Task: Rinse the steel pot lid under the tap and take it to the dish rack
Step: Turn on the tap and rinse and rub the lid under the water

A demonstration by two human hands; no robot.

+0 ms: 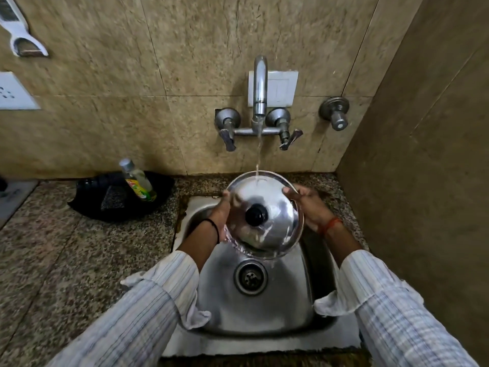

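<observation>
A round steel pot lid [275, 205] with a black knob [256, 214] is held over the sink [254, 305], dome side up and tilted towards me. Water from the wall tap [260, 86] falls on its far edge and runs off the near rim. My left hand [221, 209] grips the lid's left edge. On the opposite edge sits my right hand [309, 206], gripping it. No dish rack is in view.
A black tray [90, 205] on the granite counter to the left holds a dish-soap bottle [137, 180] and a scrub pad [113, 198]. Two tap handles flank the spout. A tiled side wall [423, 154] stands close on the right.
</observation>
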